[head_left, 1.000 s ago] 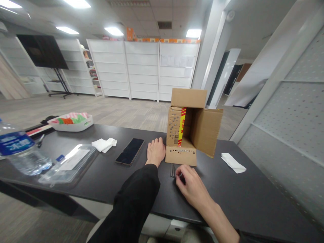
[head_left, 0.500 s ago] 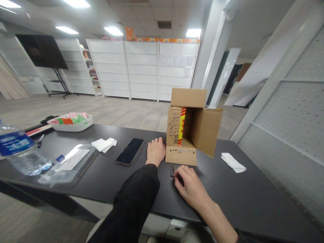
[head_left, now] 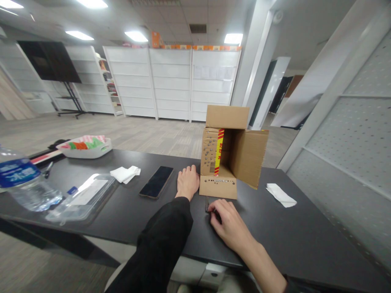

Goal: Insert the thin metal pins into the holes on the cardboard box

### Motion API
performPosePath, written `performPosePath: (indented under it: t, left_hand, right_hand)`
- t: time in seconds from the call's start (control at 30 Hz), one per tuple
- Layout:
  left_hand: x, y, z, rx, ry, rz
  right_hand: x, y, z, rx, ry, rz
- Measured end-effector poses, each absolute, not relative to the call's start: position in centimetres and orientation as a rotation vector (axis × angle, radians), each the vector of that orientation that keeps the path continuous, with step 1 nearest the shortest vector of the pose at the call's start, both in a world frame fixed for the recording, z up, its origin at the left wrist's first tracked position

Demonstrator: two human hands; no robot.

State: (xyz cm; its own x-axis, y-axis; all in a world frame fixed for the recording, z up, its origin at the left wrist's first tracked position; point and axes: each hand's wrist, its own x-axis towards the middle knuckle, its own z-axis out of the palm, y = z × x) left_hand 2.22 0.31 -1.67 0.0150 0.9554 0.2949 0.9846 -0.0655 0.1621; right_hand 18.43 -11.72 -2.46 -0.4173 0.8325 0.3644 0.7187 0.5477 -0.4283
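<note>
A cardboard box (head_left: 240, 156) lies on its side, its mouth towards me and its flaps spread. Grey round spots dot the left flap (head_left: 209, 152); a row of small holes and shiny spots crosses the lower flap (head_left: 218, 191). My left hand (head_left: 188, 182) rests palm down just left of the box, fingers stretched out and holding nothing. In front of the lower flap, my right hand (head_left: 224, 221) has its thumb and fingers closed at the near end of slim dark tweezers (head_left: 207, 204). The tweezers' tips point towards the box; their grip end is partly hidden by my fingers.
A phone (head_left: 157, 182), a folded tissue (head_left: 125, 174), a clear plastic case (head_left: 85, 199) and a water bottle (head_left: 26, 183) are on the left. Farther back sits a white basket (head_left: 87, 152). Another tissue (head_left: 281, 195) lies right, near a perforated partition (head_left: 351, 138).
The two prongs of the tweezers look closer together now, with a slight shift of my right fingertips to the left. My left hand and the box stay in place.
</note>
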Motion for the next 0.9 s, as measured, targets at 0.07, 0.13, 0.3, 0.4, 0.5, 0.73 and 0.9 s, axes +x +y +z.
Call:
performPosePath:
  t: [0.07, 0.13, 0.3, 0.4, 0.5, 0.73, 0.9]
  left_hand:
    - [2.22, 0.31, -1.68, -2.173, -2.089, -0.501]
    - [2.23, 0.30, -1.65, -2.170, -2.093, -0.494]
    - [2.29, 0.32, -1.59, -2.163, -2.103, -0.485]
    - [2.27, 0.37, -1.62, -2.165, -2.099, -0.497]
    - [2.26, 0.40, -1.65, -2.171, -2.093, -0.507]
    - [2.31, 0.30, -1.61, -2.169, -2.094, -0.509]
    - [2.26, 0.29, -1.62, -2.172, -2.089, -0.510]
  right_hand:
    - [18.43, -11.69, -2.48, -1.245, -2.248, 0.284]
    - [18.40, -11.66, -2.45, -1.253, -2.254, 0.284]
    - [18.13, -11.59, -2.14, -1.262, -2.298, 0.271]
    - [17.97, -11.50, -1.98, -1.266, -2.337, 0.262]
    - [17.88, -11.36, -1.94, -1.264, -2.362, 0.238]
    - [17.88, -11.32, -1.96, -1.292, -2.379, 0.196]
    - [17.93, -11.26, -2.15, -1.318, -2.374, 0.186]
